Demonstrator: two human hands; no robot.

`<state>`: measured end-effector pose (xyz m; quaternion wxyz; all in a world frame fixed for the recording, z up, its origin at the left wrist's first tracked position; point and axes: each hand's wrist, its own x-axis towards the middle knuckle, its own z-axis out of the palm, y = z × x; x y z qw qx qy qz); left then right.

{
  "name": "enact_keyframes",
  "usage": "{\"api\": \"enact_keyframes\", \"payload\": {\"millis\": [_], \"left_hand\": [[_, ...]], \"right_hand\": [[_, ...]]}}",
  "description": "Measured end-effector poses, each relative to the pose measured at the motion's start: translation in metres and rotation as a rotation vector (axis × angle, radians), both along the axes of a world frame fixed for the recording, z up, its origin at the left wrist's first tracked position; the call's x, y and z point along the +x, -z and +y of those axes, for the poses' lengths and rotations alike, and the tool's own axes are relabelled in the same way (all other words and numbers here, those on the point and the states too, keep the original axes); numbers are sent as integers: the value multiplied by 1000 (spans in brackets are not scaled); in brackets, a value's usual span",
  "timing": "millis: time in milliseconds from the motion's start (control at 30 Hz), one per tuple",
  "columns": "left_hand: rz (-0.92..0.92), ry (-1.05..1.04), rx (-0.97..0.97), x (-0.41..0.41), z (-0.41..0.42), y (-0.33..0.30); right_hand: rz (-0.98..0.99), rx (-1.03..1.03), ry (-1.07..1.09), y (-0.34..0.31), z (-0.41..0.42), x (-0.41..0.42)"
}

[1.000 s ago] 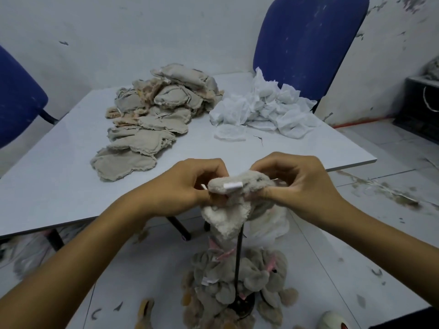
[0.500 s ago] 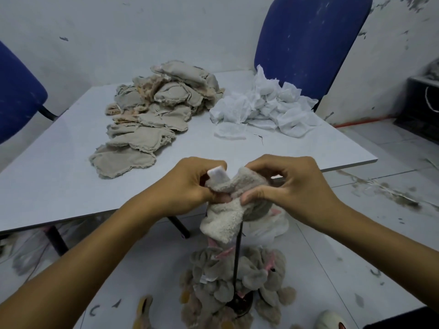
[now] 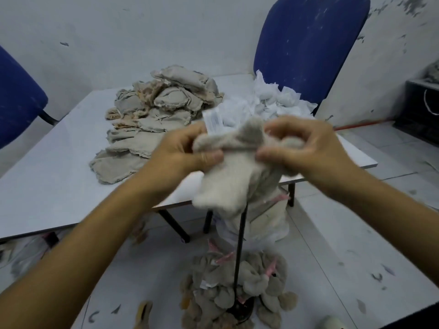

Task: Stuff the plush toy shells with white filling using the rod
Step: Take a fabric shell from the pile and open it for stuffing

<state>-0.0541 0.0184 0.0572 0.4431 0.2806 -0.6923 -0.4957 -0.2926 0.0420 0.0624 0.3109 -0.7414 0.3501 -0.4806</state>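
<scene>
A beige plush toy shell (image 3: 234,172) sits over the top of a thin black upright rod (image 3: 240,248), and both my hands grip it. My left hand (image 3: 180,150) pinches its left side, beside a white label (image 3: 213,119) that sticks up. The shell's right side is held by my right hand (image 3: 306,143), fingers curled round the fabric. The rod's base (image 3: 242,309) stands on the floor. A heap of white filling (image 3: 268,103) lies on the table at the back right. Flat beige shells (image 3: 152,124) are piled at the back left.
The white table (image 3: 47,176) stands ahead with blue chairs (image 3: 308,43) behind it and at the left. Stuffed beige plush toys (image 3: 223,288) with pink ribbons lie around the rod's base on the floor. A white bag (image 3: 268,224) sits under the table's edge.
Both hands have lifted the shell higher along the rod, and the white label now sticks up. The view is closer and blurred by motion.
</scene>
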Motion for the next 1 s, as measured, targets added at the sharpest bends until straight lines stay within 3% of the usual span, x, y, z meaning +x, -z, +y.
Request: {"api": "enact_keyframes", "payload": {"millis": [67,133,200,267,300,367,433,567,733,833,1000], "left_hand": [[94,-45,72,11,-16,-17],[-7,-145,142,19,-33,-23],[-416,-365,130,26,-50,-11],[-908,-578,-47,31,-61,9],[-1007,-625,-183,30,-62,19],[-900,-562,-348,28,-65,30],[-769,-422,-330,23,-69,33],[-850,-333,-245,15,-83,35],[-1003,-243,-166,6,-98,31],[-1106,-139,-100,3,-102,27],[-806,-242,-53,1,-104,28]], "right_hand": [[-123,24,44,-20,-22,9],[-54,80,102,-19,-50,25],[104,131,202,-3,-78,38],[292,140,328,19,-99,41],[397,121,370,29,-107,40],[571,81,398,41,-119,35],[667,107,389,50,-130,31],[886,60,371,59,-150,32],[908,-44,431,59,-166,34],[805,-51,456,61,-167,33],[279,30,494,44,-156,35]]}}
